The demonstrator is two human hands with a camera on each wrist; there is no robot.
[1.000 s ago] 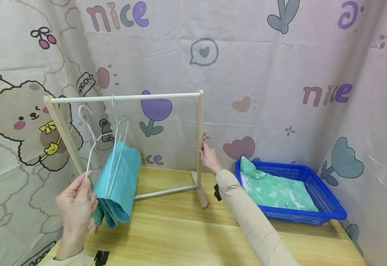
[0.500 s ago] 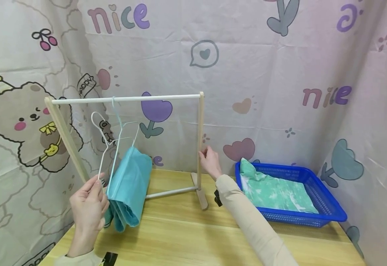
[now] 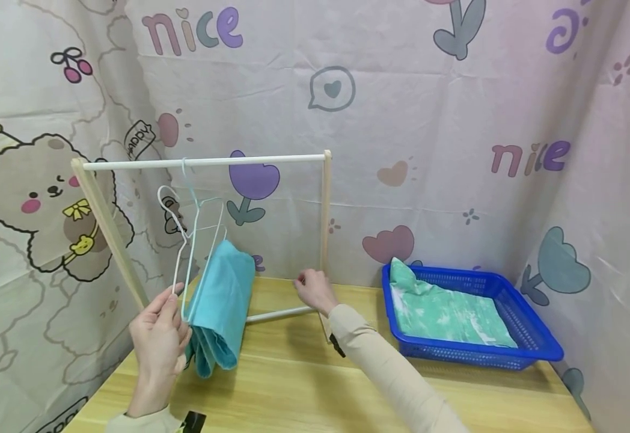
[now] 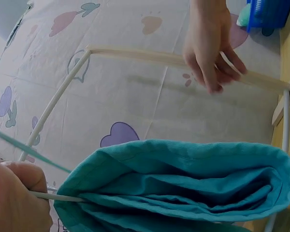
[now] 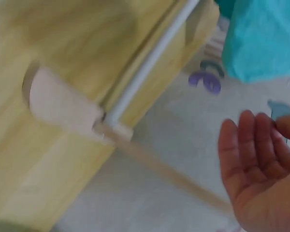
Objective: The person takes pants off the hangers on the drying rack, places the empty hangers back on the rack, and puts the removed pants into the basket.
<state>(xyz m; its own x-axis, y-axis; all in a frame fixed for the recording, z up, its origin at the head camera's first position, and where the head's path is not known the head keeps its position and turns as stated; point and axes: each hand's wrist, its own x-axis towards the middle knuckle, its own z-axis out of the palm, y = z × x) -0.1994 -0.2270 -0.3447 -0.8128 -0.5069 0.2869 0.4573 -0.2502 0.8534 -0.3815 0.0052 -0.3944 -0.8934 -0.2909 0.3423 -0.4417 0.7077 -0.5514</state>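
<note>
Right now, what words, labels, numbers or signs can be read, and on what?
"nice": back curtain, upper left.
"nice": same curtain, right.
"HAPPY": curtain, left corner.
Word behind the blue cloth: mostly hidden, not readable in full.
Purple character, curtain, top right: can't tell which.
Lettering, bottom left: cut off, not readable in full.
Basket, hangers, rack: none readable.

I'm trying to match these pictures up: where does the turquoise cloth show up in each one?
Head: the turquoise cloth is left of centre, below mid-height.
Left wrist: the turquoise cloth fills much of the lower half, its folds seen end-on.
Right wrist: the turquoise cloth is in the top right corner, cut off by the edge.
Shared landmark: the rack's pale lower bar.
</note>
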